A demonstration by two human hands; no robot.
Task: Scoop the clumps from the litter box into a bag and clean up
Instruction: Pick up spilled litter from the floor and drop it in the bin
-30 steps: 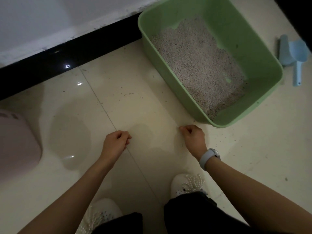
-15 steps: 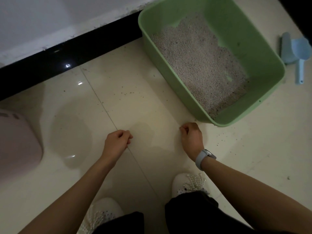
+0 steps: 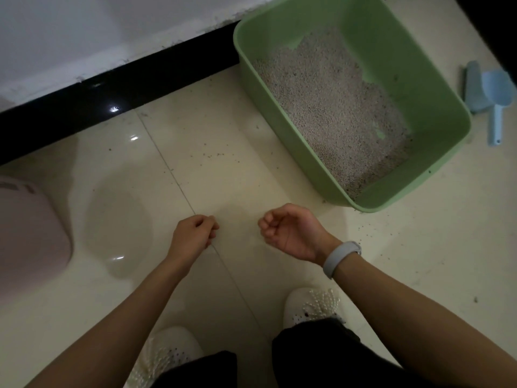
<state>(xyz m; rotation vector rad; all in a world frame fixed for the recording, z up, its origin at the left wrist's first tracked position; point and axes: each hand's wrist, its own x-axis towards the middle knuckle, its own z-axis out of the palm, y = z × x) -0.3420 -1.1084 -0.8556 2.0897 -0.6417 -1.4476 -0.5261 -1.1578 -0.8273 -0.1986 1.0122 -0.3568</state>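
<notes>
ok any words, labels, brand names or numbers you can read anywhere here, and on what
None can be read.
Pink bin: faint dark marks near its top edge, too blurred to read.
Wristband: no display visible.
Litter box and blue scoop: no print visible.

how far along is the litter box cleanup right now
Nothing looks done yet. The pale blue plastic scoop lies untouched on the floor beside the green plastic litter box, and no bag is visible. The left hand and right hand hover with curled fingers, apparently holding nothing. Scooping, bagging and sweeping the scattered grains remain.
</notes>
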